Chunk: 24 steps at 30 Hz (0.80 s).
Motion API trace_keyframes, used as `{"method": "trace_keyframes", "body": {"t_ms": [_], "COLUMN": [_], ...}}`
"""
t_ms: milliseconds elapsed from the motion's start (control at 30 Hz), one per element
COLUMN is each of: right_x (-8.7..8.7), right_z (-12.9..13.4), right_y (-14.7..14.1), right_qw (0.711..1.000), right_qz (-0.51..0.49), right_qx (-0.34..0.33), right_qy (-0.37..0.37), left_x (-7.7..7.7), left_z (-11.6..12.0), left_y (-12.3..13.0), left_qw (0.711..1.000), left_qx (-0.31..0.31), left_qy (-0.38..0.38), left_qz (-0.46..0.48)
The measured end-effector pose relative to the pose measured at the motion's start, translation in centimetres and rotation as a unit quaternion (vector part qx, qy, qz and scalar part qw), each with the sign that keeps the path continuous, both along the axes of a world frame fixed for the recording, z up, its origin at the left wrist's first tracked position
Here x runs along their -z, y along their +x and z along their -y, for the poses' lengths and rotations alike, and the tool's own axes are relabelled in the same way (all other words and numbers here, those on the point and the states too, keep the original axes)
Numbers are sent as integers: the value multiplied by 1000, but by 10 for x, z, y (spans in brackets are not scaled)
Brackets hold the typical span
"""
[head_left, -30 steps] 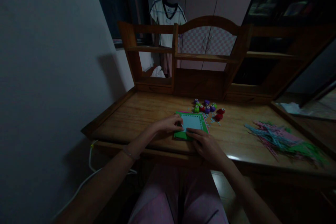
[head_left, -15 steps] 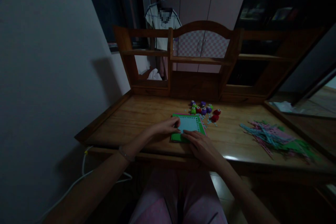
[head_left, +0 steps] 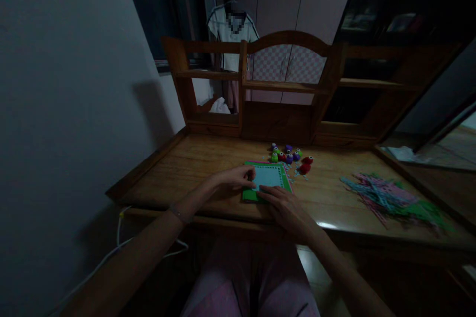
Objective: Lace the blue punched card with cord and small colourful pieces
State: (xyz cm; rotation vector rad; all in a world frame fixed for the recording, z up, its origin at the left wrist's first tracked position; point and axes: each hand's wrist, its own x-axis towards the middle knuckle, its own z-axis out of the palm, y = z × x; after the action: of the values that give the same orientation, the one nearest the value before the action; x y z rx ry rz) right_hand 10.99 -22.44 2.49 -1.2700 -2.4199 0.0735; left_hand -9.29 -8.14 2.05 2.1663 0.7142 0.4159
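"Only my view has shifted since a second ago, turning slightly; both hands keep to the green card (head_left: 250, 196) with its blue panel (head_left: 268, 176). It lies near the front edge of the desk (head_left: 201, 158)."

"How are the fingers?"

"On the left hand (head_left: 238, 177), thumb and forefinger curl toward each other at the card's left side; I can't tell whether they pinch anything. The right hand (head_left: 287, 205) stretches its fingers over the lower part, and I can't tell there either."

"And the surface?"

"Varnished wood, with a glare (head_left: 327, 225) near the right forearm. Just behind the card I see small figures (head_left: 289, 159) in green, red and purple. Farther right sprawls a heap of coloured paper strips (head_left: 390, 193)."

"The room?"

"Dim. Behind the wooden shelves (head_left: 282, 84) I make out a white shirt (head_left: 228, 62) on a hanger; a plain wall (head_left: 74, 59) fills my left."
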Motion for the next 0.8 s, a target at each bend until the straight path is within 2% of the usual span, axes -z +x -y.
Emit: {"method": "trace_keyframes", "body": {"t_ms": [67,133,200,267,333,467,800], "right_x": [1,2,3,4,4,6,6], "right_z": [0,0,0,-1,-2,-4,-4], "right_y": [1,1,2,2,2,2,3], "right_qw": [1000,1000,1000,1000,1000,1000,1000], "right_qz": [0,0,-2,-3,-4,-5,-10], "right_qx": [2,3,4,0,-4,-8,-6], "right_qy": [-1,-1,-1,1,4,10,2], "left_x": [-6,-11,-13,-12,-10,-4,-7], "left_z": [14,36,61,84,99,104,100], "left_y": [-8,-18,-27,-33,-35,-32,-33], "left_qw": [995,969,946,920,897,878,876], "left_qx": [-71,-159,-152,-98,-54,-41,-32], "left_qy": [54,173,285,379,431,460,462], "left_qz": [43,74,37,-27,-83,-125,-131]}}
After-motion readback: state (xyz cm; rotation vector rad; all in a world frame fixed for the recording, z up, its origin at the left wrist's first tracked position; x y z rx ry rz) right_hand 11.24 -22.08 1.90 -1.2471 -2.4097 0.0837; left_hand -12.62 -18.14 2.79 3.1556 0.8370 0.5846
